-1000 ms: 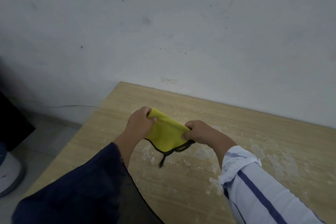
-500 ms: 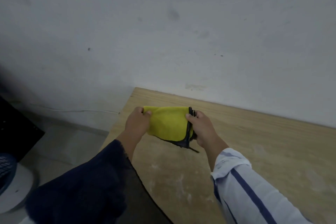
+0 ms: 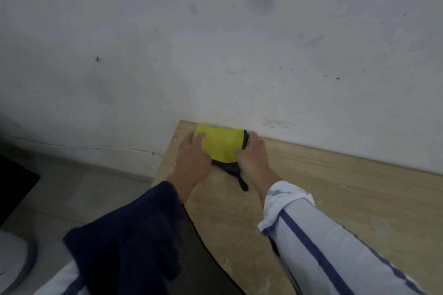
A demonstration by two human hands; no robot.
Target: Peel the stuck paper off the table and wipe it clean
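A: Yellow folded cloth with dark edging (image 3: 221, 145): position?
B: Flat on far left corner of pale wooden table (image 3: 335, 189), against grey-white wall (image 3: 215, 43). Dark loop (image 3: 243, 184) trailing from near edge.
A: Left hand (image 3: 191, 158)?
B: Left of cloth, fingers stretched out, laid flat on left edge.
A: Right hand (image 3: 254, 154)?
B: At right edge, fingers curled, pinching dark trim. Cloth between both hands. Faint whitish residue (image 3: 226, 268) on tabletop nearer the body.

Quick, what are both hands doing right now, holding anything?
Left hand: open, fingers laid flat on the yellow cloth.
Right hand: closed, gripping the cloth's black-trimmed right edge.
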